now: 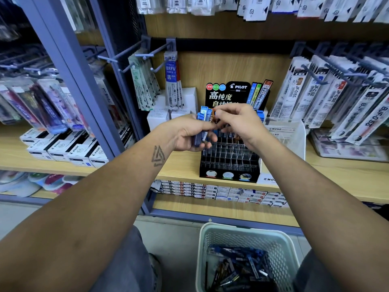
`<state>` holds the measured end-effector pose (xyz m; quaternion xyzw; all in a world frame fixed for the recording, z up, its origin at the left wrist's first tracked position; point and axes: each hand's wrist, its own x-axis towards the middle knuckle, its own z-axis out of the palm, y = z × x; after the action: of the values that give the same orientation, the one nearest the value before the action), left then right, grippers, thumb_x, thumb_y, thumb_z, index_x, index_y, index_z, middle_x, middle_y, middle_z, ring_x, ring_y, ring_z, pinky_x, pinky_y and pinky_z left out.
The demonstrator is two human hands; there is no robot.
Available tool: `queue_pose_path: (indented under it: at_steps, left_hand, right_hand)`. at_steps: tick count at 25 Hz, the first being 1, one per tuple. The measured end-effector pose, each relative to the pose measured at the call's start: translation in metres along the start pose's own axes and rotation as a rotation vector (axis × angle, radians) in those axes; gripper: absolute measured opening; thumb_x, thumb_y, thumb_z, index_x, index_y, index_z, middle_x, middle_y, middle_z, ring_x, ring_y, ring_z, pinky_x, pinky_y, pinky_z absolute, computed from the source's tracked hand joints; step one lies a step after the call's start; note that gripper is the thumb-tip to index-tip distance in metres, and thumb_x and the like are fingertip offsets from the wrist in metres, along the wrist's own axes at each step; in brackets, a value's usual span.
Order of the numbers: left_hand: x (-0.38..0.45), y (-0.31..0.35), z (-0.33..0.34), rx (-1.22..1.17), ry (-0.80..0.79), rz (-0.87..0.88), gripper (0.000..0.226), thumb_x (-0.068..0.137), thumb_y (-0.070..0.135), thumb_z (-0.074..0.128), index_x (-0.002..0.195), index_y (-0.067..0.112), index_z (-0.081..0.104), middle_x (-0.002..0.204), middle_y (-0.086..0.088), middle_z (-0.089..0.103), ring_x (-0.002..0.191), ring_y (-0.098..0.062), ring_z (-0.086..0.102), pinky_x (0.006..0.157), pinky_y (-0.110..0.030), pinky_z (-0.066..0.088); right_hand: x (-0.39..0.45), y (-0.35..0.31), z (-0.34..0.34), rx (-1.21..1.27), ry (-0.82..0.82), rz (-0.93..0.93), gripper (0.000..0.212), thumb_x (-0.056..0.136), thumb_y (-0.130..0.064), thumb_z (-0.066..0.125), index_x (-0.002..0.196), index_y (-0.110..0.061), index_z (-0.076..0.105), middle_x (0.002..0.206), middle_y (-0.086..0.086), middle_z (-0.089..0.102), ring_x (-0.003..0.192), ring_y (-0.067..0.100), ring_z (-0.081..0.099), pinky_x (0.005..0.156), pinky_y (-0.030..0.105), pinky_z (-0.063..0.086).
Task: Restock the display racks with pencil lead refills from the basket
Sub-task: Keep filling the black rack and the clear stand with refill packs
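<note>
Blue refills [203, 125] gripped by left hand [189, 134] (right hand [237, 123] pinching) above rack [229, 163].

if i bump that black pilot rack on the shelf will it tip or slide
The black Pilot rack probably slides rather than tips: its base looks wide and stepped. With most slots empty, it is likely light. Its tall backboard could make it rock.

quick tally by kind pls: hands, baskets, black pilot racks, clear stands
hands: 2 (left hand gripping refills, right hand)
basket: 1
black rack: 1
clear stand: 1
total: 5
</note>
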<state>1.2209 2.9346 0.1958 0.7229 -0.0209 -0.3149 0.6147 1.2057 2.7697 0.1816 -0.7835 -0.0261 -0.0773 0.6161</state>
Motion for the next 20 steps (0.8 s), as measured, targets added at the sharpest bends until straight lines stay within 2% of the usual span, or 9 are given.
queue_pose_path:
  at_steps: [2, 4, 6, 8, 10, 14, 20]
  left_hand:
    - [0.0, 0.0, 0.007, -0.029, -0.073, 0.02, 0.009, 0.101, 0.017, 0.057, 0.108, 0.012, 0.058, 0.069, -0.009, 0.062, 0.046, -0.013, 0.049, 0.039, -0.015, 0.032]
    - [0.001, 0.0, 0.011, -0.069, -0.119, 0.033, 0.002, 0.1, 0.012, 0.057, 0.1, 0.01, 0.059, 0.069, -0.01, 0.059, 0.048, -0.01, 0.043, 0.038, -0.015, 0.027]
    - [0.002, -0.001, 0.013, -0.081, -0.151, 0.03, 0.005, 0.099, 0.007, 0.057, 0.096, 0.01, 0.06, 0.07, -0.01, 0.059, 0.05, -0.01, 0.042, 0.037, -0.014, 0.027]
    - [0.002, -0.002, 0.013, -0.079, -0.181, 0.028, 0.005, 0.098, 0.006, 0.057, 0.1, 0.007, 0.062, 0.073, -0.012, 0.061, 0.051, -0.01, 0.044, 0.037, -0.015, 0.03]
    - [0.002, -0.003, 0.012, -0.09, -0.182, 0.027, 0.011, 0.098, 0.006, 0.058, 0.106, 0.002, 0.063, 0.079, -0.016, 0.065, 0.053, -0.012, 0.048, 0.038, -0.015, 0.033]
    - [0.0, -0.004, 0.008, -0.122, -0.131, -0.001, 0.014, 0.099, 0.006, 0.056, 0.107, -0.002, 0.064, 0.084, -0.019, 0.071, 0.054, -0.013, 0.059, 0.038, -0.016, 0.043]
    - [0.003, -0.003, 0.003, -0.189, -0.069, -0.011, 0.008, 0.099, 0.004, 0.054, 0.108, 0.004, 0.052, 0.086, -0.023, 0.07, 0.049, -0.012, 0.052, 0.036, -0.014, 0.036]
  right_hand:
    - [-0.003, -0.001, -0.003, 0.081, -0.036, 0.051, 0.015, 0.092, -0.008, 0.069, 0.106, -0.013, 0.074, 0.091, 0.005, 0.074, 0.076, 0.014, 0.065, 0.067, 0.03, 0.053]
    - [-0.004, 0.001, -0.009, 0.122, -0.046, 0.066, 0.021, 0.088, -0.003, 0.072, 0.109, -0.006, 0.073, 0.097, 0.015, 0.074, 0.076, 0.018, 0.065, 0.067, 0.03, 0.05]
    - [-0.005, 0.002, -0.016, 0.154, -0.047, 0.079, 0.019, 0.086, 0.0, 0.074, 0.103, -0.006, 0.074, 0.094, 0.018, 0.074, 0.072, 0.018, 0.064, 0.064, 0.028, 0.05]
    - [-0.006, 0.002, -0.022, 0.197, -0.052, 0.094, 0.018, 0.084, 0.005, 0.074, 0.097, -0.008, 0.075, 0.082, 0.012, 0.074, 0.063, 0.015, 0.064, 0.061, 0.027, 0.052]
    - [-0.008, 0.002, -0.027, 0.247, -0.043, 0.11, 0.021, 0.082, 0.009, 0.072, 0.099, -0.002, 0.073, 0.074, 0.011, 0.072, 0.059, 0.016, 0.064, 0.061, 0.025, 0.055]
    - [-0.007, 0.005, -0.029, 0.289, -0.04, 0.127, 0.019, 0.085, 0.012, 0.068, 0.101, 0.001, 0.072, 0.08, 0.015, 0.074, 0.067, 0.019, 0.067, 0.064, 0.024, 0.058]
    - [-0.005, 0.006, -0.031, 0.323, -0.02, 0.094, 0.02, 0.085, 0.012, 0.068, 0.102, 0.002, 0.073, 0.085, 0.019, 0.072, 0.074, 0.021, 0.072, 0.07, 0.024, 0.059]
